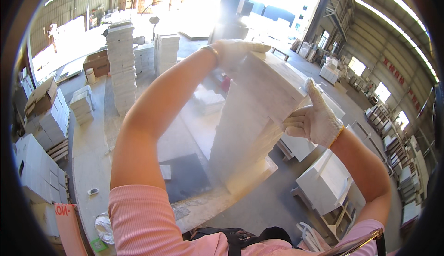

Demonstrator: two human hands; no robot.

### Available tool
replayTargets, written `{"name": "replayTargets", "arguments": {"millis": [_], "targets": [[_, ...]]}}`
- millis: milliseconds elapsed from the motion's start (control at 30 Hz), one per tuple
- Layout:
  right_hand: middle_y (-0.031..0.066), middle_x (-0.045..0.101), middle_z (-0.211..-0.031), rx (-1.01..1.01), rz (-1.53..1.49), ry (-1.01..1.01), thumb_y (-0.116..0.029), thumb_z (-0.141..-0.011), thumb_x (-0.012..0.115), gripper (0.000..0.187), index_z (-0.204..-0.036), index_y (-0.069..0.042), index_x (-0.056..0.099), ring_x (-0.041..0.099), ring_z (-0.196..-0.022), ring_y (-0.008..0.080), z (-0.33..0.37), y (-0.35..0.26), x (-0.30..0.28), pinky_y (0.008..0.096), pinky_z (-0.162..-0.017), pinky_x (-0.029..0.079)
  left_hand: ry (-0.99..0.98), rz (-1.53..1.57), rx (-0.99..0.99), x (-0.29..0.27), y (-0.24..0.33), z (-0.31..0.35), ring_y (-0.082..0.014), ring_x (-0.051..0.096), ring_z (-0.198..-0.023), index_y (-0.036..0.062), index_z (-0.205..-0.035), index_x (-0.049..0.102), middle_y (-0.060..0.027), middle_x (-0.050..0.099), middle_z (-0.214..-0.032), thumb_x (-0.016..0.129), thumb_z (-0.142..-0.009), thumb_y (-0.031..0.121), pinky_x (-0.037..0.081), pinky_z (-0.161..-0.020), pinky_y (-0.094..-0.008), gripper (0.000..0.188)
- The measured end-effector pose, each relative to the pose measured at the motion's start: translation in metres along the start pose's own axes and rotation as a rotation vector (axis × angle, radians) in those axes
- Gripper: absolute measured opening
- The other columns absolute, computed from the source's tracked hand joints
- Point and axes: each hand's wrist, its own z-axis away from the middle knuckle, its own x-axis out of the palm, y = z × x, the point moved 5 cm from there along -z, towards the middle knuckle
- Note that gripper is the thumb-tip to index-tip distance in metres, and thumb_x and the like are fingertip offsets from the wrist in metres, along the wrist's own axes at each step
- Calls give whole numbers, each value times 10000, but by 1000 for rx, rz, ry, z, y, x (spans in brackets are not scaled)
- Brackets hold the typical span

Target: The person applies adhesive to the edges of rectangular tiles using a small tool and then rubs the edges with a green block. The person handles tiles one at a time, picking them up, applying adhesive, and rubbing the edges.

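A tall stack of pale stone tiles [240,131] rises in front of me, its edges slightly uneven. Both my hands wear white knit gloves and are at the top tile [280,76], one at each end. My left hand [234,54] grips the tile's far left end, fingers stretched along its top edge; its thumb is hidden. At the near right corner, my right hand [317,117] has its thumb up at the top edge and its fingers bent against the side, below the edge. Haze and glare blur the stack's left face.
The stack stands on a worktable [196,212] with a dark flat panel [187,177]. More tile stacks [121,66] stand at the left, near a cardboard box [96,62]. White blocks [323,182] rest on a wooden support at the right. A small dark-and-white object [93,191] lies left.
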Motion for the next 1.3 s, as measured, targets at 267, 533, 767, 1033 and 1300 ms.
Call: {"name": "replayTargets", "arguments": {"millis": [267, 533, 767, 1033, 1300], "targets": [[291, 674, -1090, 39, 25, 10, -999, -766, 505, 1392, -1275, 297, 496, 754, -947, 289, -5, 10, -12, 354, -777, 668, 349, -629, 7, 1, 24, 23, -244, 688, -1064, 148, -1603, 469, -118, 731, -1225, 502, -1121, 466, 545, -948, -349, 578], [145, 702, -1039, -184, 366, 110, -715, -916, 686, 841, -1251, 54, 628, 720, -862, 199, 13, 25, -40, 320, -712, 619, 513, -273, 403, 23, -29, 83, -237, 574, -1288, 14, -1546, 520, -158, 627, -1432, 535, -1004, 719, 446, -1098, -379, 890], [31, 721, -818, -756, 977, 359, -326, -885, 866, 323, -899, -29, 739, 671, -741, 112, 13, 35, -25, 296, -662, 546, 440, -257, 456, 47, -69, 87, -224, 563, -1358, 6, -1551, 510, -149, 631, -1470, 705, -938, 597, 427, -1164, -373, 874], [98, 725, -814, -1049, 1221, 415, -242, -820, 864, 221, -848, -52, 757, 695, -696, 254, 3, 32, 2, 346, -654, 544, 526, -177, 406, 33, -87, 70, -115, 625, -1170, 0, -1447, 628, -53, 719, -1288, 737, -995, 345, 494, -1055, -297, 579], [108, 725, -833, -1079, 1169, 442, -196, -807, 856, 195, -854, -34, 757, 699, -728, 278, -6, 34, -2, 361, -676, 545, 563, -37, 421, 36, -98, 62, -87, 627, -1109, -9, -1411, 653, -19, 720, -1234, 718, -1009, 256, 507, -1007, -271, 485]]}}
